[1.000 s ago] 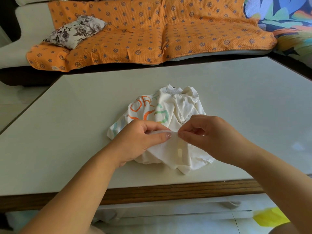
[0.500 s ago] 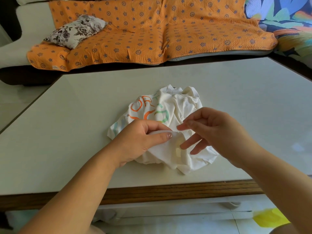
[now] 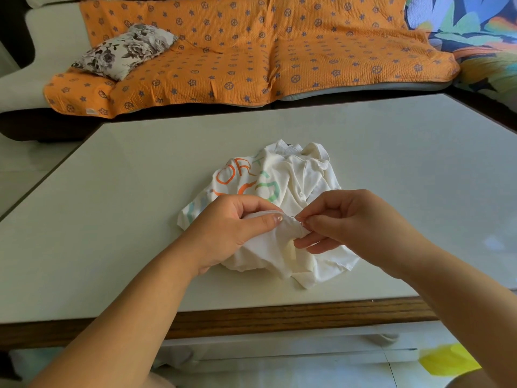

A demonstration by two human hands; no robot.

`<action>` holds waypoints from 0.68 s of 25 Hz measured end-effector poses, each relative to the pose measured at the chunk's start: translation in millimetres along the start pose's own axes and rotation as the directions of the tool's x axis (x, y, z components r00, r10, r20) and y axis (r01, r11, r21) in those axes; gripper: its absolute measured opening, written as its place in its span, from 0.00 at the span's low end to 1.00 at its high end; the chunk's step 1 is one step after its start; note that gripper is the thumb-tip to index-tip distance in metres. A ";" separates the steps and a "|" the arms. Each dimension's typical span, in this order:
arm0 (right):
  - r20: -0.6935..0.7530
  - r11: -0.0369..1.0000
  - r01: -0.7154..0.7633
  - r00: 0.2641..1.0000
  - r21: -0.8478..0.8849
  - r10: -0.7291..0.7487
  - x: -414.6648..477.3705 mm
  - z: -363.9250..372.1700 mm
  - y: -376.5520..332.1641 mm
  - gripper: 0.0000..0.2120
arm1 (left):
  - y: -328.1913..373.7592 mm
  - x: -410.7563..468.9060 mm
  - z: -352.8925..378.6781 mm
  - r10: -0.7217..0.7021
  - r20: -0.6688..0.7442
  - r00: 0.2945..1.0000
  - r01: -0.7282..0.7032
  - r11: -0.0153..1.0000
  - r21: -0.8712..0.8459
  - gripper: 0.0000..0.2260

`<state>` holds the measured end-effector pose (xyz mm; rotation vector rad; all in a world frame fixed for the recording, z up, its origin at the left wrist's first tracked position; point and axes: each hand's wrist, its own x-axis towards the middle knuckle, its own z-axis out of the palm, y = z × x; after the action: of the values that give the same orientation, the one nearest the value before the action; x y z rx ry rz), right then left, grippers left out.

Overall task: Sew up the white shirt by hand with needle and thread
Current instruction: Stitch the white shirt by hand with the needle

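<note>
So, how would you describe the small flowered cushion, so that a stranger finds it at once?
Look behind the pale table to the big orange quilted cover with blue stars. On the left end of that cover lies a small soft cushion. It alone is white with dark grey roses, not orange.

Shirt [image 3: 305, 175] mid table [image 3: 112, 219], left hand [image 3: 232, 231], right hand [image 3: 355, 219] on it, sofa [image 3: 251, 51] w/ cushion [image 3: 126, 50] behind
</note>
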<state>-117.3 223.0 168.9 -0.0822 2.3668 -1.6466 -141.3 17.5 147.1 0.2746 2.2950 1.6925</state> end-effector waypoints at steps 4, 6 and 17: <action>0.005 1.000 -0.005 1.000 -0.024 0.005 -0.2 0.3 -0.5 0.07 | -0.1 0.7 0.4 0.005 0.004 1.000 -0.005 1.000 -0.001 0.05; 0.009 0.999 -0.005 1.000 -0.032 0.005 -0.6 -0.2 -0.2 0.07 | -0.2 0.7 0.6 0.009 0.008 1.000 -0.009 1.000 -0.002 0.05; 0.038 1.000 -0.002 0.999 -0.024 0.003 -0.9 -1.3 -0.6 0.07 | -1.0 1.2 -0.1 0.005 0.010 1.000 -0.005 1.000 -0.003 0.04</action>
<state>-116.8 224.1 170.1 -0.1144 2.3582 -1.6014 -142.5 17.5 146.0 0.2883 2.2866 1.6928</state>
